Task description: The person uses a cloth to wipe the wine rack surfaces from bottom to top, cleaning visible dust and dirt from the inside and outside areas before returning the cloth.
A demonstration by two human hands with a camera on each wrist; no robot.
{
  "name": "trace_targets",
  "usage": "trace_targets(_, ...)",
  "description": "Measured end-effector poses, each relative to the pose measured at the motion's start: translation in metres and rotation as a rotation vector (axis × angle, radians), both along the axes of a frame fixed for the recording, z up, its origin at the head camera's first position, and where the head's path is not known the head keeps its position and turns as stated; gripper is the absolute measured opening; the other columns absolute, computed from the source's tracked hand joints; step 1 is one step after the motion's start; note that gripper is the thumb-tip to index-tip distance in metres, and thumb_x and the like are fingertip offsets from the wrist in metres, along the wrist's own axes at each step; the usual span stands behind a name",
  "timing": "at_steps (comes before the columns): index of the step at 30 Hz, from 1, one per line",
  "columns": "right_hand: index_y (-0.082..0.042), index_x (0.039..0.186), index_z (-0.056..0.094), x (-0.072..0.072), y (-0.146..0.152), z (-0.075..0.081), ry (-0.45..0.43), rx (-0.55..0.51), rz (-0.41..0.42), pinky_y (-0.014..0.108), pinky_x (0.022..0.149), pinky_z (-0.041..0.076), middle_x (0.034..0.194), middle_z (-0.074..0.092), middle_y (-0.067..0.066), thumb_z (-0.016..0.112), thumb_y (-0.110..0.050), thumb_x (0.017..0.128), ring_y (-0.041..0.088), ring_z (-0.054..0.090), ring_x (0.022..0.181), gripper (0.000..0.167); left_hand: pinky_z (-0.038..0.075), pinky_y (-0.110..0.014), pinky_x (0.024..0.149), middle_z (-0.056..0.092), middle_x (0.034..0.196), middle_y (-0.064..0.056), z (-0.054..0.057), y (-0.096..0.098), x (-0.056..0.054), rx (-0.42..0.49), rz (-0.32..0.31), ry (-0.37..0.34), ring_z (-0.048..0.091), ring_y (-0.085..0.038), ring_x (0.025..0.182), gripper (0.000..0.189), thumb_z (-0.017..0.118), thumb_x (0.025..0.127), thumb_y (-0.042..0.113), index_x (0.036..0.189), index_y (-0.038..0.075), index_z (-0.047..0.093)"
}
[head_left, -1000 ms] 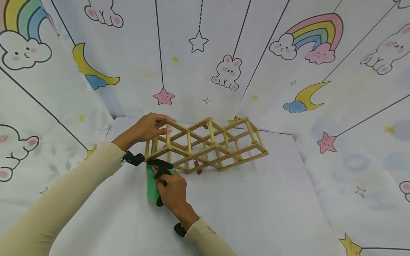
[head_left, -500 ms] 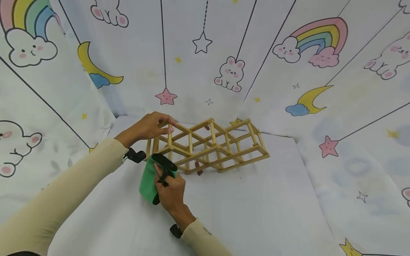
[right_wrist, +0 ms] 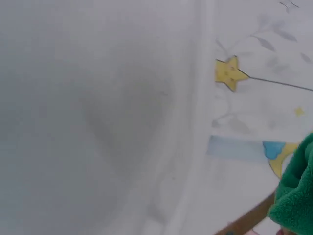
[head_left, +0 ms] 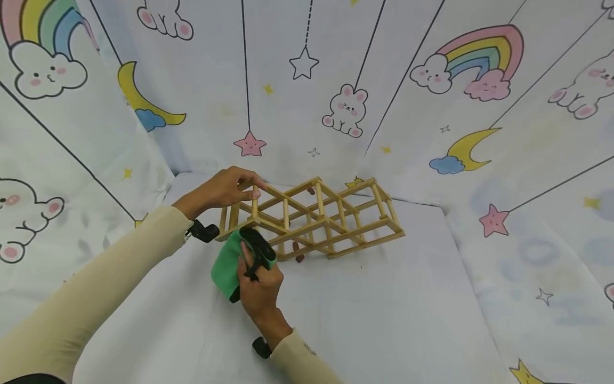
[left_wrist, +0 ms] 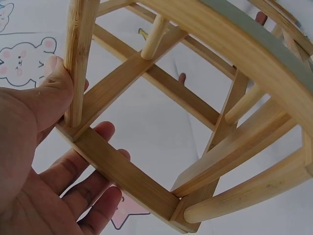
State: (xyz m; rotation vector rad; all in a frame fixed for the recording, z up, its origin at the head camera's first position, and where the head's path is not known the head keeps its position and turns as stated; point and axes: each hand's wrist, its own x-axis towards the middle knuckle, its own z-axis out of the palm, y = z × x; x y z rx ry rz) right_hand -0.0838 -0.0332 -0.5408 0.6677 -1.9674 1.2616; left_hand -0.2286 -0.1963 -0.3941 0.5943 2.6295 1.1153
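See wooden rack point(head_left: 323, 220) on white surface point(head_left: 384, 309), pinched at a left-end post point(left_wrist: 79, 54) by left hand point(head_left: 220, 189); near it, green cloth point(head_left: 225, 266) bunched in right hand point(head_left: 261, 288). Judge rack liable to skid or tip if snagged or shoved by cloth. Cannot tell whether touching; largely cut off in right-wrist view.

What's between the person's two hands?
In the head view, between the left hand and the right hand lie the left end of the open tan wooden rack and, nearer the right hand, part of the green-and-black cloth.
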Motion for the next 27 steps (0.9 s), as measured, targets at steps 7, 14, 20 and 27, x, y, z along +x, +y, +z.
trace_targets(7, -0.011, 0.118, 0.083, -0.005, -0.006, -0.009, -0.157, 0.172, 0.000, 0.021, 0.078, 0.060, 0.105, 0.081, 0.007, 0.076, -0.007, 0.096, 0.015, 0.076, 0.093, 0.024, 0.038, -0.066, 0.119, 0.062, 0.150, -0.019, 0.003, -0.001, 0.000, -0.006, 0.013, 0.000, 0.051, -0.044, 0.145, 0.026, 0.070, 0.105, 0.020, 0.129, 0.011, 0.076)
trace_targets(14, -0.018, 0.100, 0.088, 0.005, -0.002, -0.027, -0.133, 0.309, 0.066, 0.013, 0.067, 0.052, 0.090, 0.079, -0.001, 0.084, -0.010, 0.087, 0.008, 0.069, 0.079, 0.016, 0.039, -0.066, 0.119, 0.061, 0.152, -0.018, 0.005, 0.002, -0.003, -0.010, 0.000, 0.000, 0.051, -0.044, 0.145, 0.027, 0.070, 0.106, 0.022, 0.130, 0.010, 0.075)
trace_targets(20, -0.017, 0.092, 0.088, -0.009, 0.016, -0.024, -0.244, 0.365, -0.095, 0.020, 0.058, 0.049, 0.080, 0.078, -0.001, 0.081, -0.012, 0.089, 0.011, 0.066, 0.070, 0.009, 0.041, -0.065, 0.117, 0.062, 0.151, -0.018, 0.004, 0.004, -0.004, -0.006, 0.011, 0.002, 0.052, -0.043, 0.143, 0.026, 0.070, 0.105, 0.021, 0.129, 0.011, 0.076)
trace_targets(27, -0.023, 0.086, 0.087, -0.009, 0.019, -0.008, -0.257, 0.536, -0.069, 0.018, 0.056, 0.046, 0.085, 0.077, -0.002, 0.084, -0.016, 0.087, 0.011, 0.069, 0.071, 0.007, 0.041, -0.066, 0.117, 0.061, 0.151, -0.018, 0.000, 0.005, -0.003, -0.011, 0.020, -0.016, 0.052, -0.043, 0.144, 0.025, 0.071, 0.105, 0.021, 0.128, 0.012, 0.076)
